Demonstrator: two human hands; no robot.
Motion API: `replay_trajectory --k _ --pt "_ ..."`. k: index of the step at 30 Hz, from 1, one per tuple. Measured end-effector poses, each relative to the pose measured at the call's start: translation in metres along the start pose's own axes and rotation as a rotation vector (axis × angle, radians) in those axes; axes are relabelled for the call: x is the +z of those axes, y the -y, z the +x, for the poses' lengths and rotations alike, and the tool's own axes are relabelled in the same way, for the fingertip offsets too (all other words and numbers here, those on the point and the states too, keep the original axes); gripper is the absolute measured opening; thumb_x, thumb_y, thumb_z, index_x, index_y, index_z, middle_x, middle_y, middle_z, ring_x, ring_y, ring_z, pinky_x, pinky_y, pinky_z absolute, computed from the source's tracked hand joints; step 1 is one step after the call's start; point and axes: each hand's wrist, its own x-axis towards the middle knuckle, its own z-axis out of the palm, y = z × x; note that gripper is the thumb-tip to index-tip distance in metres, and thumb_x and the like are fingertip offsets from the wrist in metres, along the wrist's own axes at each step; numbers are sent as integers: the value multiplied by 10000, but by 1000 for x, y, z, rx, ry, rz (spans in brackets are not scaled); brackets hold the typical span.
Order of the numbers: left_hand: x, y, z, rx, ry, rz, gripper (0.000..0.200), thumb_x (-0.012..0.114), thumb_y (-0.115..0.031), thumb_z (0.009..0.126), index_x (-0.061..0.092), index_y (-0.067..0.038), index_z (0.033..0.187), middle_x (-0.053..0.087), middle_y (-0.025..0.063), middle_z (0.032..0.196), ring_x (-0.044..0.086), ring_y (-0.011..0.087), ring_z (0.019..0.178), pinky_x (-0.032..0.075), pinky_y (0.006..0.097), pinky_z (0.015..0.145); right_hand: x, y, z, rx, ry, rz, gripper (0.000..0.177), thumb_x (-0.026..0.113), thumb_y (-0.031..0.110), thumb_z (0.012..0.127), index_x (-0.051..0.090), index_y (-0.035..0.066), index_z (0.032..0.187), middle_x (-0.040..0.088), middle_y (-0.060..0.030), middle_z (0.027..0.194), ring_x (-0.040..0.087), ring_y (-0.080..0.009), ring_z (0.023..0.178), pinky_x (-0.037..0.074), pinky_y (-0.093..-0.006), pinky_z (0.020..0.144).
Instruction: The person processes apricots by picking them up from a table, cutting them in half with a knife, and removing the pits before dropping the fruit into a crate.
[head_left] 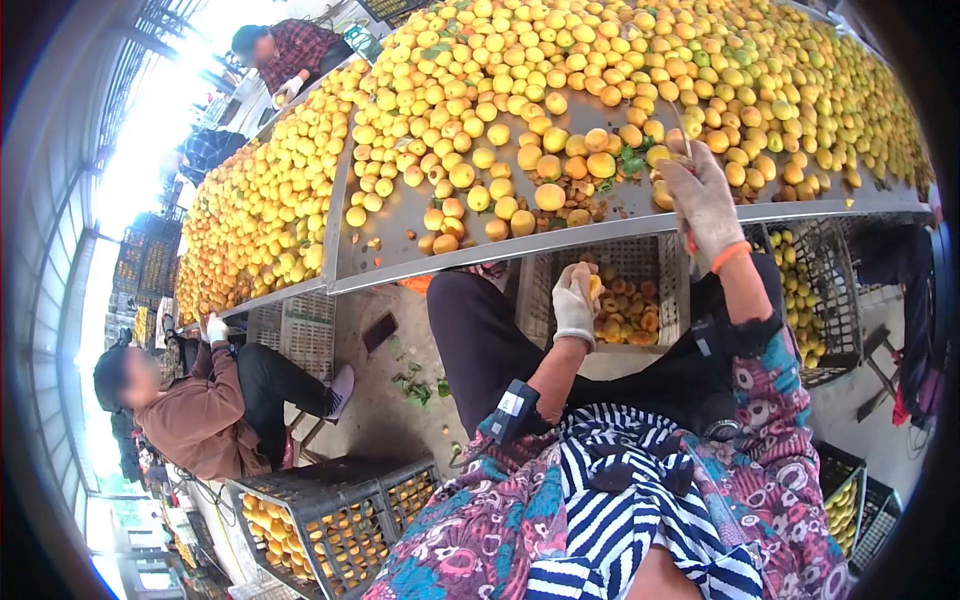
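Note:
My left hand (575, 305), in a pale work glove, is held low above a crate under the table edge. Its fingers are closed on a yellow-orange apricot (596, 287), partly hidden by the glove. My right hand (702, 200), gloved with an orange band at the wrist, reaches over the table rim among the apricots (549, 197). Its fingers are closed round a thin knife-like tool (684, 135), mostly hidden, with a bit of red showing at the palm. Halved apricots (630, 305) lie in the crate (672, 280) between my knees.
The metal sorting table (400, 245) carries heaped apricots and some green leaves (632, 160). Crates of fruit stand at right (835, 290) and lower left (340, 530). A seated co-worker (200, 410) is at left; another person (300, 55) works across the table.

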Motion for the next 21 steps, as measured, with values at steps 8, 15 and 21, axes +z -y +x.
replay_trajectory --k 8,15,21 --pt "15 -19 21 694 50 655 144 606 -177 869 628 -46 924 644 121 792 630 220 706 477 304 642 -29 -51 -6 287 -81 289 149 530 136 878 490 63 1002 501 -7 673 466 -71 450 404 -208 376" --pt "7 -97 107 725 -396 1590 369 657 -406 759 629 -79 928 662 131 857 642 307 819 498 421 721 -41 -77 -27 406 15 559 320 485 453 940 533 162 1063 491 25 580 391 -86 365 299 -223 310" --pt "17 -104 131 443 -129 1642 472 687 -370 698 621 -70 1056 669 185 905 640 327 886 483 402 815 -30 -84 -42 416 42 294 287 470 380 965 518 96 973 529 -2 613 386 -83 335 315 -209 314"
